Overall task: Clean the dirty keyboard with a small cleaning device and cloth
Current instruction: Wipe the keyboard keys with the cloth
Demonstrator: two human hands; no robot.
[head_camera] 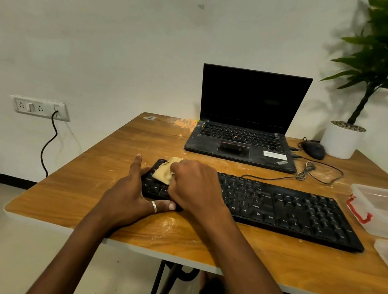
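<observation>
I have the black keyboard (278, 207) lying across the wooden tabletop (102, 159), its right end angled toward me and its left end between my two hands. My left hand (130, 192) clasps that left end: the thumb, with a silver ring on it, lies along the front edge, and the fingers reach up along the keyboard's left side toward its back corner. My right hand (195, 186) sits just beside the left one, on top of the left-hand keys, knuckles up and fingers curled down around a pale yellow cloth (163, 173). The cloth is bunched; part of it sticks out from under my fingers toward the keyboard's upper left corner and rests on the keys there.

Behind the keyboard stands an open laptop (243, 138) with a dark screen. A black mouse (314, 150) lies to its right, its cord looping over the tabletop. A potted plant (342, 140) in a white pot stands at the far right corner. A clear plastic box (387, 209) with a red latch sits near the keyboard's right end. Pale dust streaks the wood.
</observation>
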